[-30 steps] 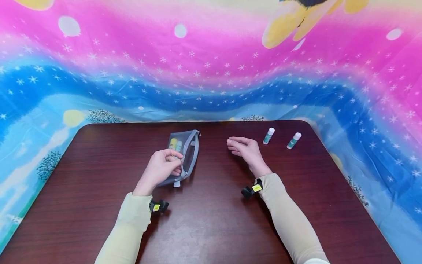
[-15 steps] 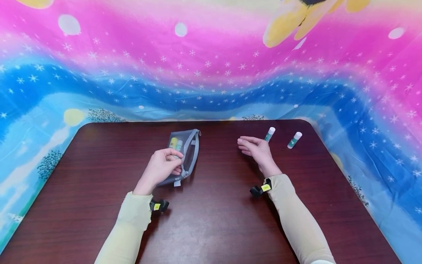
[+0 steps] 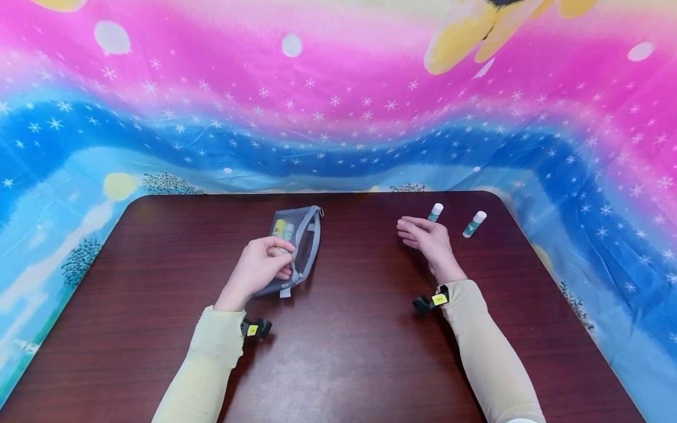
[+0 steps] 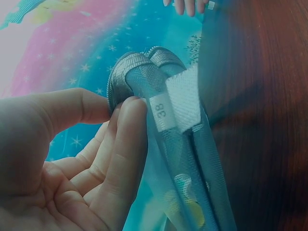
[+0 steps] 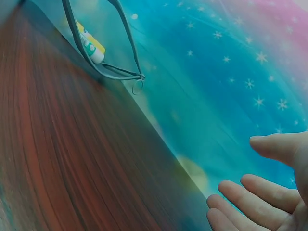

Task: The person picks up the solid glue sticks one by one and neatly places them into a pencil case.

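Note:
A grey mesh zipper pouch (image 3: 309, 247) lies left of the table's middle, its zip gaping. My left hand (image 3: 261, 264) pinches the near side of its zipped edge between thumb and fingers; the left wrist view shows the grip beside a white tag (image 4: 162, 113) marked 38. Through the mesh show a yellow glue stick (image 3: 279, 228) and a white-and-green glue stick (image 3: 288, 232). Over on the right, my right hand (image 3: 431, 241) hovers with nothing held and fingers extended. Just behind it stands a white-capped glue stick (image 3: 436, 211), its lower part hidden by the hand. Another glue stick (image 3: 474, 224) stands farther right.
The dark wood table (image 3: 328, 364) ends in rounded far corners. A pink and blue printed cloth (image 3: 338, 117) hangs behind it and along both sides. A pull ring (image 5: 137, 87) dangles from the far end of the pouch's zip.
My right hand has moved to the right, toward the two standing glue sticks, and now covers part of the nearer one. The left hand keeps its pinch on the pouch.

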Demonstrator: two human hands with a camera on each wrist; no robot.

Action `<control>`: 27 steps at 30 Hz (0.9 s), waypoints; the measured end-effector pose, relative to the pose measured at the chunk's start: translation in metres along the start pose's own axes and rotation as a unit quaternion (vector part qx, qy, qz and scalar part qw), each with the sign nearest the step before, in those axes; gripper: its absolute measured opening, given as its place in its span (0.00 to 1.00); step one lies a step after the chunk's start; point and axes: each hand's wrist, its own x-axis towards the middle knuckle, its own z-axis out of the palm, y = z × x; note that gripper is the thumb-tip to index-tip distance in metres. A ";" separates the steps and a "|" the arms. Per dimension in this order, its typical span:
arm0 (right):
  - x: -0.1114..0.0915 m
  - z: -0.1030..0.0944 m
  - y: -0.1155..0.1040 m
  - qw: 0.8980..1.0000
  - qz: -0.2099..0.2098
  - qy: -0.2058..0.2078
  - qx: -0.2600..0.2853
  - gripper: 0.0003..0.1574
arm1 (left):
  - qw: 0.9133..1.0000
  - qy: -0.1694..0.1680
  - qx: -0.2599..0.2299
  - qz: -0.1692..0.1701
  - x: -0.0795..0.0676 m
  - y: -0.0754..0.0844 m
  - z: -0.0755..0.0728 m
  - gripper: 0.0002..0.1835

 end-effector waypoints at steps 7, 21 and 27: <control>0.001 -0.010 0.000 1.000 -0.001 0.013 -0.006 0.31 | 1.000 0.001 -0.002 -0.003 0.001 0.000 0.000 0.07; 0.008 -0.037 0.012 0.999 0.008 0.035 -0.006 0.39 | 1.000 -0.002 -0.006 0.005 0.000 0.000 -0.001 0.08; 0.002 -0.040 0.006 0.999 -0.001 0.047 0.002 0.34 | 1.000 -0.002 -0.007 0.004 0.000 0.001 -0.001 0.08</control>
